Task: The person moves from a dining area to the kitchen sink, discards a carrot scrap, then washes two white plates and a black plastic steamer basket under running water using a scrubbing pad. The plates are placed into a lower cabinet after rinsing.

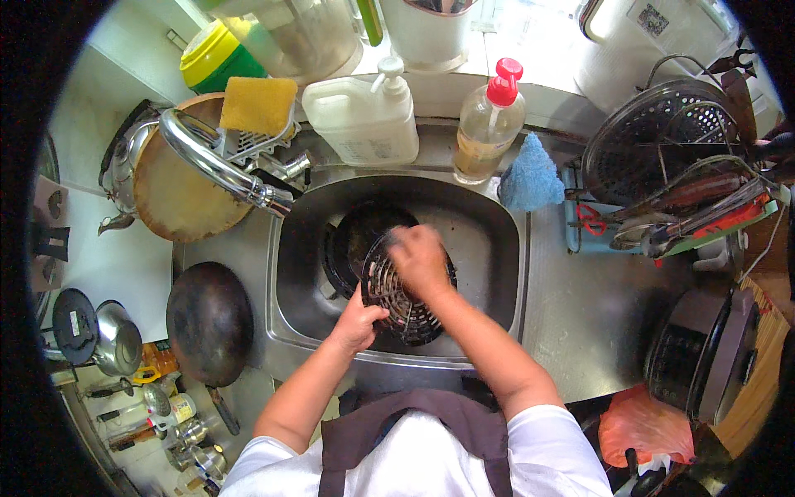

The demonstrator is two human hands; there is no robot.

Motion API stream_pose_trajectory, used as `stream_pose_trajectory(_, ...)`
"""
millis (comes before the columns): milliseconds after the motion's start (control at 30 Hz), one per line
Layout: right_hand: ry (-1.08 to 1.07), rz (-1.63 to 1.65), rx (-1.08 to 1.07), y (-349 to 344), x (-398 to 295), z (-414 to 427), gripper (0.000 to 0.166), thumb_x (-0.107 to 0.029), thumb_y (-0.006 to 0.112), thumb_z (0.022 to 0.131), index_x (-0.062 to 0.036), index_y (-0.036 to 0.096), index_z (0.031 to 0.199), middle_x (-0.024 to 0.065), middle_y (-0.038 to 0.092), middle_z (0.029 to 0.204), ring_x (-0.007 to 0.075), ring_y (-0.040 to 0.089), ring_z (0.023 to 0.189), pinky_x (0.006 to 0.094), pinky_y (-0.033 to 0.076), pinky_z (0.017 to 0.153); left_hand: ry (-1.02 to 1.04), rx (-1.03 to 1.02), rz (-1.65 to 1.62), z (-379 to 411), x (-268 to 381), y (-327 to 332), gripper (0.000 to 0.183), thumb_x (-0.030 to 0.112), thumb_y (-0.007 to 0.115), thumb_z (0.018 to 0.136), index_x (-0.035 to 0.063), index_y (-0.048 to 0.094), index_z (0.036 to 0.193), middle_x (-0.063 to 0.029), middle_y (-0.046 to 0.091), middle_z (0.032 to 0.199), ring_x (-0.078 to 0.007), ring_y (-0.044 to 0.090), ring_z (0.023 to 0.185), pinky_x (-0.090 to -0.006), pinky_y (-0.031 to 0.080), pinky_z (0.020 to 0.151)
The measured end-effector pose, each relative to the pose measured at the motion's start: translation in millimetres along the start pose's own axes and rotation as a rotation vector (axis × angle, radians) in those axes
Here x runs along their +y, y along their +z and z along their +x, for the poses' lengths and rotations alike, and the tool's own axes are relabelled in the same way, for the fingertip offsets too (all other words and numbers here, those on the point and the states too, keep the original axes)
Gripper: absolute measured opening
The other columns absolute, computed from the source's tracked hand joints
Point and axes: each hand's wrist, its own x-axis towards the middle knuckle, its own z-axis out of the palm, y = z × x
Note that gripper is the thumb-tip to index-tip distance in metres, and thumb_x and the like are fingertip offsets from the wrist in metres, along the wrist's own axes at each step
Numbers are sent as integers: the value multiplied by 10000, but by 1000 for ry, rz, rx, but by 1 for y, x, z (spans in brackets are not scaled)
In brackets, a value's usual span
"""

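Observation:
A round black slotted rack [413, 323] is tilted up inside the stainless steel sink [484, 248]. My left hand [357, 324] grips its left rim, with the thumb over the slotted face. My right hand [419, 261] is blurred, its fingers curled against the upper part of the rack. Whether those fingers hold a scrubber cannot be seen. Behind the rack lies a round black pan or pot [366, 227], partly covered by the rack and my right hand.
A chrome faucet [214, 164] arches over the sink's left corner. Behind stand a white pump jug [366, 124], a red-topped pump bottle [487, 130] and a blue cloth [532, 177]. A dark wok [210, 323] lies left; a loaded dish rack [574, 230] and black pot [689, 348] stand right.

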Motion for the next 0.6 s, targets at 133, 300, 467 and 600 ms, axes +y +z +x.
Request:
stream_pose_trajectory(133,27,-63,-143,0,10,-10,253,-157,616,670,-27,574,883,162,529,803,319,499,764,391,414,690,41,65,-38,1,-12,-6,608,-114,447,632,94,355,1196,-54,497,1080,-182,499,957,-322,405,831)
stream_pose_trajectory(300,287,45,128,-4,37,-3,265,-187,618,678,-27,544,875,180,539,764,337,510,730,396,427,662,100,47,-85,-2,-6,0,682,-131,435,628,121,313,1250,-61,488,1095,-199,497,965,-332,403,836)
stream_pose_trajectory(467,-68,84,-129,-15,-12,-41,222,-176,631,682,-34,527,816,168,536,776,320,508,754,388,420,670,201,86,-192,8,-5,-16,642,-126,414,640,107,335,1232,-73,494,1094,-223,509,960,-349,423,826)
stream_pose_trajectory(600,301,-56,75,-11,37,-35,180,-167,630,671,-51,518,750,131,503,751,310,492,741,386,413,653,266,102,-167,8,-3,-8,610,-121,403,648,94,351,1217,-74,501,1083,-218,511,939,-352,424,820)
